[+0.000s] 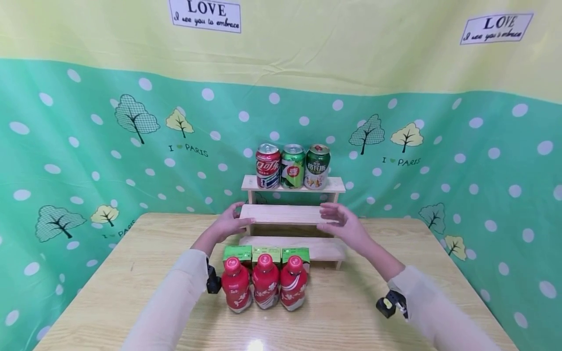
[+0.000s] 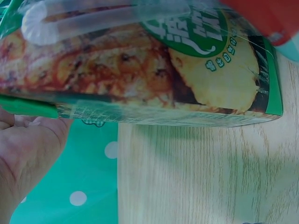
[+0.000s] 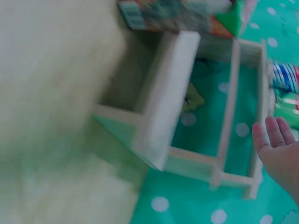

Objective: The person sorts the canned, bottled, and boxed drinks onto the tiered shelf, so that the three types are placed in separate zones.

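A three-step wooden display rack (image 1: 283,213) stands near the back of the table. My left hand (image 1: 226,224) is at the left end of its middle step, thumb and fingers apart; whether it touches the wood I cannot tell. Near the step's right end is my right hand (image 1: 348,229), palm inward. In the right wrist view its fingers (image 3: 275,133) are extended and hold nothing. On the top step stand a red can (image 1: 268,168), a green can (image 1: 292,168) and a dark green and silver can (image 1: 317,168).
Three red bottles (image 1: 265,287) stand in a row in front of three green drink cartons (image 1: 237,252), before the rack's lowest step. One carton (image 2: 93,70) shows a pineapple picture and a wrapped straw. A patterned cloth (image 1: 281,117) hangs behind the wooden table (image 1: 110,292).
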Demonstrator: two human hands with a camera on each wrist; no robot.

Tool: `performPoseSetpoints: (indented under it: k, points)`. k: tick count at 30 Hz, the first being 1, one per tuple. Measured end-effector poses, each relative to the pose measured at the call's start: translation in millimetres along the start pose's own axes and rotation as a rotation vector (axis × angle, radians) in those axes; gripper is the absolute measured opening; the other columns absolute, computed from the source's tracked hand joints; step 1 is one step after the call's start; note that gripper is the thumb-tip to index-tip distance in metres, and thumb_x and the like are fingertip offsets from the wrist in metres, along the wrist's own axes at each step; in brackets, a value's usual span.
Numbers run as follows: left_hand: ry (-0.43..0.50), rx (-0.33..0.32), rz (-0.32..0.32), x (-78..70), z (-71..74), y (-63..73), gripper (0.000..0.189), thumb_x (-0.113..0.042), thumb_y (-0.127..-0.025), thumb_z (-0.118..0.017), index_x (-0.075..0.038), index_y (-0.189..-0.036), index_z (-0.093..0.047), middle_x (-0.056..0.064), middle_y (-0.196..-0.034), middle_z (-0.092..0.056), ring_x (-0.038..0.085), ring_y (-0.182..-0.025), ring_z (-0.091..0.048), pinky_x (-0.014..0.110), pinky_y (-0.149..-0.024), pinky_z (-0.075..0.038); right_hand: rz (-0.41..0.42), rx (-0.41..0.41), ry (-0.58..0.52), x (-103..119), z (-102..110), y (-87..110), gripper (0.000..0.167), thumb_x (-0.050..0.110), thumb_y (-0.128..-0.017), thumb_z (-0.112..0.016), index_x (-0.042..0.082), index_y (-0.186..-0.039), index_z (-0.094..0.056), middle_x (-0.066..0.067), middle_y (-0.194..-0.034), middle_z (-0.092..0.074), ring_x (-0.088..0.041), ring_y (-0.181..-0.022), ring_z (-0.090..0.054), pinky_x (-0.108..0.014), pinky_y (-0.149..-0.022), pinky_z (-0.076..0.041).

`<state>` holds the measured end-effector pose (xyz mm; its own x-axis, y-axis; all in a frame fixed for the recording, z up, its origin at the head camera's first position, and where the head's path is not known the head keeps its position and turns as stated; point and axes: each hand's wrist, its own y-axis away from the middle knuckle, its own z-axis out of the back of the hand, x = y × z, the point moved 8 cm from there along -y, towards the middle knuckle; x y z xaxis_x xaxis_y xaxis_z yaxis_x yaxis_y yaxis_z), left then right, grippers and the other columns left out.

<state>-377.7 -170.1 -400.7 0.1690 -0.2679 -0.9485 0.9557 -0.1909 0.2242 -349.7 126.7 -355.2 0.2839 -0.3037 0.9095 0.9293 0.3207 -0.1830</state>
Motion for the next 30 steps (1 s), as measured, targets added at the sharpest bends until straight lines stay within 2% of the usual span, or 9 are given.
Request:
performPoseSetpoints:
  k: [4, 8, 11, 14, 22, 26, 30]
  points:
    - [-0.004, -0.001, -0.003, -0.3, -0.1, 0.0, 0.077, -0.013, -0.091, -0.060, -0.005, -0.149, -0.010, 0.032, -0.143, -0.026, 0.044, -0.127, -0.042, 0.050, -0.103, -0.043, -0.031, 0.058, 0.002, -13, -21, 14.9, 0.059, 0.026, -0.079, -0.074, 0.015, -0.132, -0.048, -0.011, -0.128, -0.056, -0.029, -0.120, -0.054, -0.040, -0.101, -0.048]
    - [0.003, 0.001, -0.005, 3.1, 1.5, -4.8, 0.078, -0.013, -0.091, -0.060, -0.005, -0.149, -0.009, 0.032, -0.143, -0.027, 0.044, -0.127, -0.042, 0.050, -0.103, -0.044, -0.057, 0.124, -0.051, -26, -39, 25.9, 0.055, 0.020, -0.082, -0.072, 0.011, -0.131, -0.048, -0.018, -0.129, -0.053, -0.034, -0.121, -0.051, -0.045, -0.103, -0.046]
    - [0.008, -0.004, -0.005, 10.0, 4.6, -12.2, 0.080, -0.014, -0.090, -0.061, -0.007, -0.149, -0.008, 0.032, -0.143, -0.028, 0.044, -0.126, -0.042, 0.050, -0.101, -0.045, -0.040, 0.163, -0.085, -32, -50, 30.7, 0.056, 0.016, -0.081, -0.073, 0.007, -0.130, -0.048, -0.024, -0.130, -0.050, -0.037, -0.121, -0.050, -0.048, -0.103, -0.044]
    - [0.001, -0.015, -0.005, 17.8, 7.4, -19.7, 0.080, -0.017, -0.090, -0.062, -0.009, -0.150, -0.009, 0.031, -0.143, -0.027, 0.044, -0.126, -0.043, 0.050, -0.101, -0.045, -0.024, 0.196, -0.083, -37, -59, 33.8, 0.059, 0.019, -0.080, -0.075, 0.006, -0.131, -0.047, -0.022, -0.130, -0.051, -0.036, -0.120, -0.051, -0.048, -0.103, -0.045]
    - [-0.013, -0.031, -0.002, 26.1, 8.1, -26.7, 0.080, -0.021, -0.089, -0.065, -0.012, -0.149, -0.012, 0.029, -0.145, -0.026, 0.042, -0.126, -0.044, 0.048, -0.100, -0.047, -0.011, 0.236, -0.072, -40, -69, 38.3, 0.062, 0.021, -0.079, -0.075, 0.006, -0.133, -0.046, -0.016, -0.129, -0.054, -0.034, -0.119, -0.053, -0.050, -0.102, -0.044]
    - [-0.019, -0.027, -0.003, 25.2, 8.3, -26.3, 0.082, -0.022, -0.088, -0.065, -0.012, -0.149, -0.011, 0.029, -0.145, -0.025, 0.042, -0.126, -0.044, 0.048, -0.100, -0.047, 0.010, 0.258, -0.060, -40, -72, 37.9, 0.060, 0.016, -0.081, -0.073, 0.005, -0.133, -0.046, -0.015, -0.131, -0.053, -0.034, -0.120, -0.053, -0.047, -0.103, -0.045]
    - [-0.022, -0.022, -0.007, 23.8, 7.6, -25.8, 0.082, -0.023, -0.089, -0.065, -0.012, -0.150, -0.011, 0.030, -0.146, -0.024, 0.043, -0.127, -0.043, 0.049, -0.100, -0.046, 0.012, 0.277, -0.033, -43, -75, 36.6, 0.057, 0.011, -0.082, -0.072, 0.010, -0.133, -0.047, -0.012, -0.132, -0.053, -0.031, -0.120, -0.053, -0.041, -0.101, -0.048]
